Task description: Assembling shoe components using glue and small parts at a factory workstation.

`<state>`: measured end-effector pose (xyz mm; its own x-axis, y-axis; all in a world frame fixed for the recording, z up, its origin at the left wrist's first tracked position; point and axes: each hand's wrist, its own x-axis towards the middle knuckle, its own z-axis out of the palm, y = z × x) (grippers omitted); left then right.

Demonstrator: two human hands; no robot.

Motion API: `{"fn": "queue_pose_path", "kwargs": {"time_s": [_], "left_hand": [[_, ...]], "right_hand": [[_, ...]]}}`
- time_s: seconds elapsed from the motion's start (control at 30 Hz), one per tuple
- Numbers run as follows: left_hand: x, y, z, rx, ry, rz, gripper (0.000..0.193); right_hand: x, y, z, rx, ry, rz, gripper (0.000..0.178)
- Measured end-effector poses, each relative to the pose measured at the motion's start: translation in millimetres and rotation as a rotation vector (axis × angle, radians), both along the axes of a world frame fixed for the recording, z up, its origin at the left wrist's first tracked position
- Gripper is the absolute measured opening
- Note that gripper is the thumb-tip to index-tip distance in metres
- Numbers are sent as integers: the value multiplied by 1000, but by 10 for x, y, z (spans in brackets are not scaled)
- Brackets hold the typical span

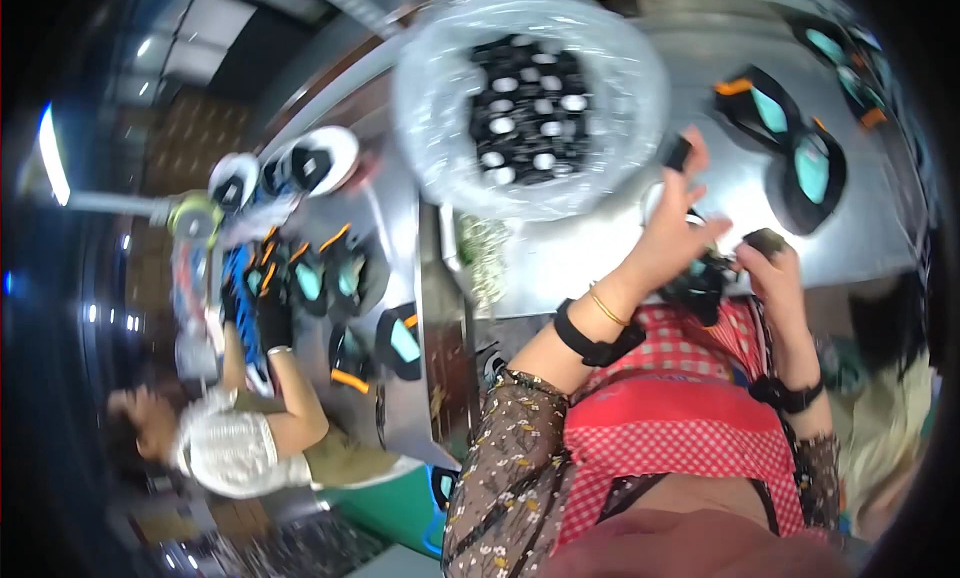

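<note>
near one black bundle [703, 290], left hand [676, 220] spreads fingers, right hand [780, 278] curls fingers, grip unclear.

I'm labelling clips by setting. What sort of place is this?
Probably a workshop or factory: a container of black parts, similar black-and-turquoise pieces across metal tables, and a co-worker at one.

1 plastic-lined tub [625, 108] and, rightward, apparently 4 teal-black pieces [768, 108] show.
</note>
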<state>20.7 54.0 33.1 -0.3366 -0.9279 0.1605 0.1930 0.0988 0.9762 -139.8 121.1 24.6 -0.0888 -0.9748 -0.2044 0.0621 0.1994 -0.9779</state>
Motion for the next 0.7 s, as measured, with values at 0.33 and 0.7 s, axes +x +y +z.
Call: {"fn": "queue_pose_path", "kwargs": {"time_s": [0.33,0.7], "left_hand": [[260,48,-212,-86,-88,-122,25],[6,-433,-531,363,-22,-5,17]], "right_hand": [[123,-142,75,69,-24,12,28],[182,-41,60,-153,178,-51,18]]}}
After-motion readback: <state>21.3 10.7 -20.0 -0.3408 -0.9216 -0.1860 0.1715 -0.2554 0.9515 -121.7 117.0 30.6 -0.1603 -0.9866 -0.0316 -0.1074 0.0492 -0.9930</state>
